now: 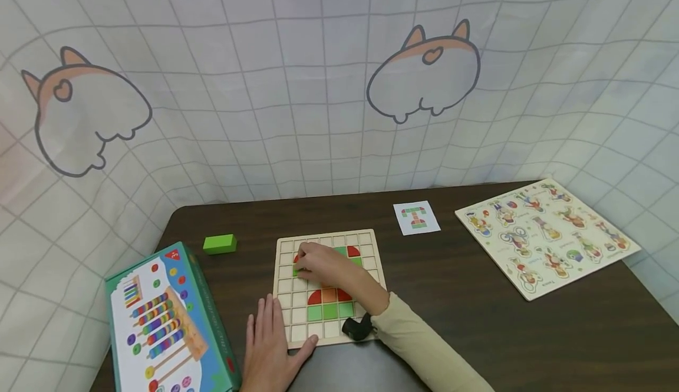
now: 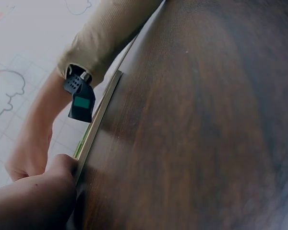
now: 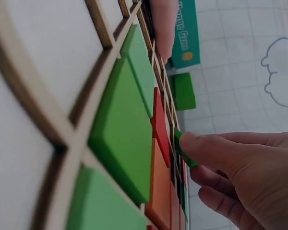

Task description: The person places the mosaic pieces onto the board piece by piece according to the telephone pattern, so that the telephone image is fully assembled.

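Note:
A pale wooden grid board [image 1: 283,315] lies on the table and holds red, orange and green tiles in some cells. My right hand [image 1: 323,262] is over its upper left part, and in the right wrist view its thumb and fingers pinch a green tile [image 3: 182,147] at the grid. Part of the board is hidden beneath this hand. Nearer me, a green tile [image 1: 330,310] sits below an orange tile [image 1: 329,295], with a red quarter-round tile [image 1: 315,297] beside it. My left hand [image 1: 270,345] rests at the board's lower left corner, fingers straight.
A colourful toy box [image 1: 159,327] stands at the left, with a green block [image 1: 220,244] behind it. A small pattern card [image 1: 417,217] lies behind the board. On the right is a large picture puzzle board [image 1: 546,236]. A grid-patterned curtain [image 1: 254,115] surrounds the table.

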Available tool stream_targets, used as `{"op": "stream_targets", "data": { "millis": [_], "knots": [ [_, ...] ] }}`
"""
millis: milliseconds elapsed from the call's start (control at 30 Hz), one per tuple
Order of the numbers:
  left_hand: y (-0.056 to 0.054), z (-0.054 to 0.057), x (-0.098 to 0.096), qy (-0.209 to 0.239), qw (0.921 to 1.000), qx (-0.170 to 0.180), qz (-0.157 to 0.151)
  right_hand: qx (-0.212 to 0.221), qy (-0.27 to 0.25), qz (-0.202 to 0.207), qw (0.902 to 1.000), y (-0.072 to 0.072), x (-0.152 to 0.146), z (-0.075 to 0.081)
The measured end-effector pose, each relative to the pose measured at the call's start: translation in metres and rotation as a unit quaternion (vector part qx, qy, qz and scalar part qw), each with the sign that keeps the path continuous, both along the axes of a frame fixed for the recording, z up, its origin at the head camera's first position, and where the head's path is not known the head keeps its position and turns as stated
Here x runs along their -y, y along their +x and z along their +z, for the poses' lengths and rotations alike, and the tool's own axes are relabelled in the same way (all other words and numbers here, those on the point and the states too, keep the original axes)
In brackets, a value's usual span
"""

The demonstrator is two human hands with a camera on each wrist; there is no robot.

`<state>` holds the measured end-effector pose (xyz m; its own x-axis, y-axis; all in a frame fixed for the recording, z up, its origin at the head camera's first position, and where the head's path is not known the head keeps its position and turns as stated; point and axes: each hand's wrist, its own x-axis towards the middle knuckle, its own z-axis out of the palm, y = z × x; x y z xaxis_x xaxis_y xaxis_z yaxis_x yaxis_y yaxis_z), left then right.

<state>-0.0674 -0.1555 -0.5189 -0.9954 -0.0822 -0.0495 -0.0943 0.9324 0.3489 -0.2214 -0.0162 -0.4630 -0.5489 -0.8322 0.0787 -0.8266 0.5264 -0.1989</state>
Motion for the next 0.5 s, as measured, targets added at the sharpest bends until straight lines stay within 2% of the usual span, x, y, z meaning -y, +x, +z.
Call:
{"op": "stream_targets", "data": {
  "millis": [167,267,400,500],
  "knots": [
    [0.0001,-0.0003,0.0005,-0.001,1.0000,-0.001,0.001,-0.005,-0.014,0.001,0.9999,0.0008,0.0009,-0.0017],
    [0.0000,-0.0003,0.0003,0.002,1.0000,-0.003,-0.002,-0.043,-0.002,0.007,0.9991,0.0015,0.0008,-0.0023],
    [-0.0011,-0.0012,-0.0004,0.002,0.9999,-0.010,-0.006,-0.097,0.027,-0.006,0.9949,0.0030,0.0001,-0.0031],
    [-0.0002,-0.0014,0.0002,0.000,0.9999,-0.013,-0.002,-0.110,0.038,-0.007,0.9932,0.0044,0.0006,-0.0049]
  ]
}}
